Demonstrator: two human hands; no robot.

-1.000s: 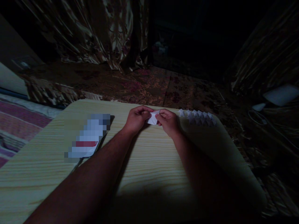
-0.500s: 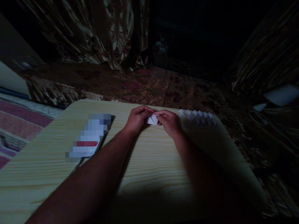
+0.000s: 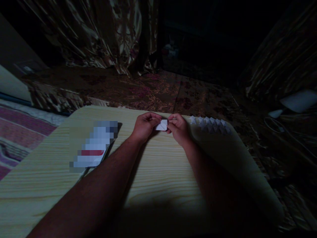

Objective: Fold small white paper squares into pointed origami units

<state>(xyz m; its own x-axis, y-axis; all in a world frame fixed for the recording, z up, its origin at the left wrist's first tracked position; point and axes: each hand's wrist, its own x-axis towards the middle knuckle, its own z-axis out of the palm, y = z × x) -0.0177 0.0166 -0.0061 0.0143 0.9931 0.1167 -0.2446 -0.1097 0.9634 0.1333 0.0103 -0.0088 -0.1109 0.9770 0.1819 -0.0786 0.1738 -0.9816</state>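
A small folded white paper piece (image 3: 162, 125) is pinched between both my hands above the far part of a light wooden table (image 3: 158, 172). My left hand (image 3: 145, 126) grips its left side with curled fingers. My right hand (image 3: 177, 128) pinches its right side. Just right of my right hand, a row of several folded white paper pieces (image 3: 210, 124) lies along the table's far right edge.
A blurred flat white-and-red object (image 3: 95, 145) lies on the table to the left. Beyond the table are dark patterned fabric and curtains (image 3: 104, 36). A striped cloth (image 3: 17, 132) is at the left. White objects and a cable (image 3: 284, 112) lie at the right.
The fingers of both hands have shifted slightly on the paper piece, and the right hand's fingers now close nearer its right edge. The arms stay in place.
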